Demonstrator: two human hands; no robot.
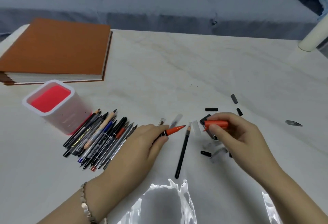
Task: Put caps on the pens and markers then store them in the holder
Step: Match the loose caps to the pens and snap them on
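Orange-brown cover: a thick book (53,49) lies at 10 o'clock on the white table (177,64), well apart from the work. At the book's 6 o'clock stands the holder (71,117), white wall, red inside. I see no pen in it.

At the holder's 4 o'clock, just beside its base, is a heap of pens and markers (99,140), laid side by side with most tips toward 1 o'clock. Many tips look bare. Some I cannot tell.

Left hand (142,145): fingers curled round the barrel of the orange marker (174,129), bare tip pointing to 3 o'clock, at the other hand. Two clear caps (177,119) lie at the tip's 12 o'clock. A black pencil (182,152) lies on the table between the hands, point toward 12 o'clock.

Right hand (236,133): thumb and fingers pinch the orange cap (216,124), held roughly level. Which end is its mouth I cannot tell. Tip and cap are near but apart. Loose black caps (211,109) lie at this hand's 12, 1 and 7 o'clock, with a grey one farther out at 1 o'clock.

Step in hand, as I judge it: capping the orange marker. Progress looks early, since the heap is uncapped and nothing is stored.

Next move calls for:
- turning the cap's mouth toward 9 o'clock, in line with the tip
- bringing the hands together along that line and pressing until the cap seats
- the left hand carrying the marker to the holder at its 10 o'clock and dropping it in upright
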